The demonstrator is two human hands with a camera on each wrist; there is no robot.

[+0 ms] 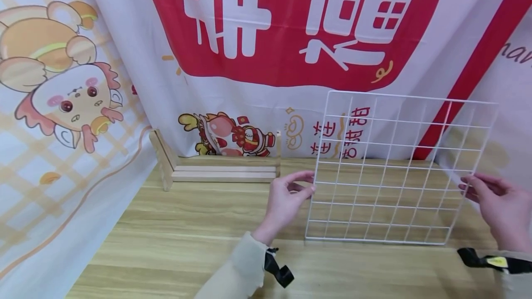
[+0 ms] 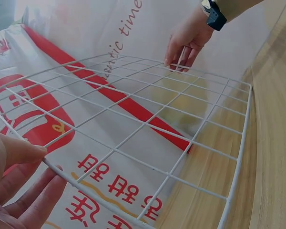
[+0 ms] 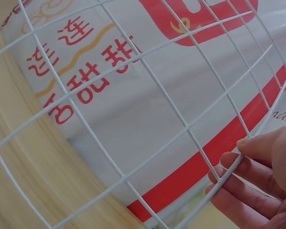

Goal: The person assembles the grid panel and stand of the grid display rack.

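A white wire grid panel is held up on a slant over the wooden table, its lower edge toward the person. My left hand pinches its left edge between thumb and fingers. On the opposite edge my right hand grips the wire in the same way. The right wrist view shows the thumb and fingers of the right hand around the outer wire. In the left wrist view the left hand has its thumb over the rim and its fingers beneath. Whether the lower edge touches the table I cannot tell.
A light wooden stand with upright end pieces and two crossbars sits at the back left of the wooden table. Printed cloths with red and white patterns hang behind, and a cartoon-printed cloth hangs at the left.
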